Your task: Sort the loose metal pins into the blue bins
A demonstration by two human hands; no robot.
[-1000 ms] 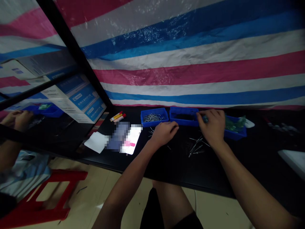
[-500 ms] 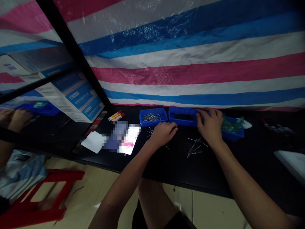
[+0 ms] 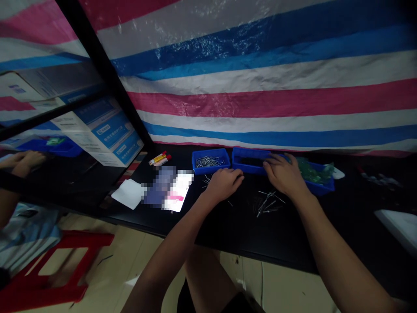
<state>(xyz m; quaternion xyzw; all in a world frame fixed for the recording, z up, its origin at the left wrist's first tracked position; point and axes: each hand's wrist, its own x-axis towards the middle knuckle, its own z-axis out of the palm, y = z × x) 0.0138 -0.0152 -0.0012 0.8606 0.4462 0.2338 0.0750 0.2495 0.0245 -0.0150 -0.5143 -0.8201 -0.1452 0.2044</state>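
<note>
My left hand (image 3: 224, 184) rests on the black table with its fingers curled together; anything inside them is hidden. Several thin metal pins, like blind rivets (image 3: 206, 180), lie beside it. Behind it stands a blue bin (image 3: 211, 168) full of similar metal pins (image 3: 208, 161). My right hand (image 3: 284, 174) reaches over the right end of a second blue bin (image 3: 249, 168) with dark contents, fingers outstretched and apart, holding nothing I can see. A loose pile of metal pins (image 3: 269, 203) lies in front of it. To its right, a third blue bin (image 3: 321, 188) holds green plastic (image 3: 314, 171).
A lit, pixelated phone-like screen (image 3: 179, 191), white paper (image 3: 129, 194) and red-yellow tubes (image 3: 159, 159) lie at left. A white object (image 3: 399, 228) sits at the right edge. Striped sheeting (image 3: 260, 104) hangs behind. Another person's hands (image 3: 31, 161) are at far left, above a red stool (image 3: 74, 261).
My right hand has lowered slightly and shifted left at the second bin's right end. My left hand stays almost in place. The other person's hands have moved a little.
</note>
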